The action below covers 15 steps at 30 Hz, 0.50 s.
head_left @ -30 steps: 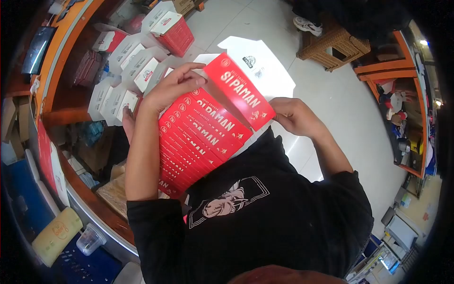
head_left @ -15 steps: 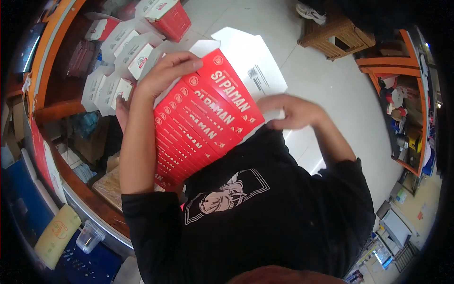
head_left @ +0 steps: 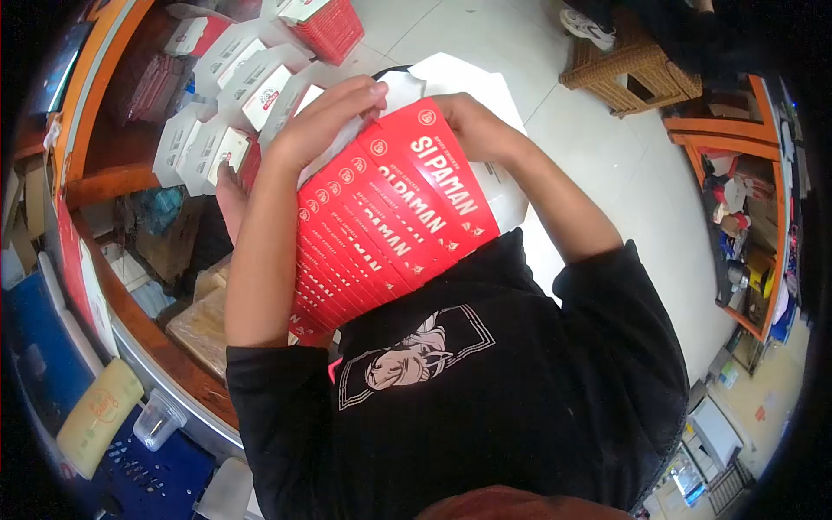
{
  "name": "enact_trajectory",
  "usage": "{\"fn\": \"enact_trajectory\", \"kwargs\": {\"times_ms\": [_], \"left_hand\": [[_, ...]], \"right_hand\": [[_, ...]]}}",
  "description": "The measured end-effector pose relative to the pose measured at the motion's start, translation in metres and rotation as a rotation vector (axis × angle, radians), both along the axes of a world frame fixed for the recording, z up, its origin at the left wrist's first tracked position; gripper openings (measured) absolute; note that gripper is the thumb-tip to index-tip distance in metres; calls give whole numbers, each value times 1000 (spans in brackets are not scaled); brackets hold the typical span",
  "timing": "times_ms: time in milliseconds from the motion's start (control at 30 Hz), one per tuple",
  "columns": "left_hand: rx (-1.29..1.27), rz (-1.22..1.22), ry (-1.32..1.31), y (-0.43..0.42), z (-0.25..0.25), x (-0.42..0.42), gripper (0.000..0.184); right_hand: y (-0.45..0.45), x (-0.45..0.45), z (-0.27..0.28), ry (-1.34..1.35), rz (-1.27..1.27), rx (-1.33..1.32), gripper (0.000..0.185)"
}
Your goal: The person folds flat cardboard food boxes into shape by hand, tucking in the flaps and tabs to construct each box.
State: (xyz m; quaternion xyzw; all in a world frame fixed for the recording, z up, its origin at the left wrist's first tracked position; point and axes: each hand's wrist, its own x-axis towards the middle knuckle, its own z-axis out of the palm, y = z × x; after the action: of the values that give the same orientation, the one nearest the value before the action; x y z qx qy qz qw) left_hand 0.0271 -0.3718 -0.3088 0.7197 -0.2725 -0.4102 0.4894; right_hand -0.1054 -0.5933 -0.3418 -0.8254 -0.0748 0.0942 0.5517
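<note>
"Two hands are at the red stack [head_left: 373, 234], aren't they? How does each one stand?"

"The left hand [head_left: 325, 121] is curled over the stack's upper left edge, holding it, with the forearm along the stack's left side. The right hand [head_left: 475, 128] is at the stack's upper right end, fingers tucked behind the uppermost red panel. I can't tell whether they pinch anything, since the panel hides them."

"And where is the stack itself?"

"Between the two forearms, just in front of the black shirt [head_left: 511, 390]. It's red cartons nested in one another and stepped, so their lettering shows in rows; the uppermost reads SI PAMAN in full. A white flap [head_left: 468, 74] spreads out past the stack's top end, partly covered by the right arm."

"What's around it?"

"Past the stack's upper left, open cartons [head_left: 247, 82] with white flaps sit close together, and beyond them is a tall red pile [head_left: 334, 35]. Well apart from the stack, to its upper right, there's a wicker stool [head_left: 633, 74] with a white shoe [head_left: 588, 29] near it."

"And lower down?"

"Below and left of the stack, a blue desk [head_left: 178, 481] carries a yellow cup [head_left: 100, 420] and, just beside it, a clear plastic cup [head_left: 159, 420]."
</note>
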Motion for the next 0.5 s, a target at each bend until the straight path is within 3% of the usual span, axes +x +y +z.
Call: {"fn": "enact_trajectory", "kwargs": {"times_ms": [67,267,367,400,500], "left_hand": [[-42,-51,19,-4,-2,-2,43],[-152,-78,306,3,-12,4,29],[-140,-105,413,6,-9,4,29],[-121,-58,404,5,-10,2,29],[-75,56,414,0,-9,-8,29]], "right_hand": [[2,-3,-4,42,-9,-3,24],[-1,4,5,53,126,-23,38],[-4,2,18,356,-82,487,42],[-15,4,25,382,36,821,41],[-3,9,35,277,-178,667,33]]}}
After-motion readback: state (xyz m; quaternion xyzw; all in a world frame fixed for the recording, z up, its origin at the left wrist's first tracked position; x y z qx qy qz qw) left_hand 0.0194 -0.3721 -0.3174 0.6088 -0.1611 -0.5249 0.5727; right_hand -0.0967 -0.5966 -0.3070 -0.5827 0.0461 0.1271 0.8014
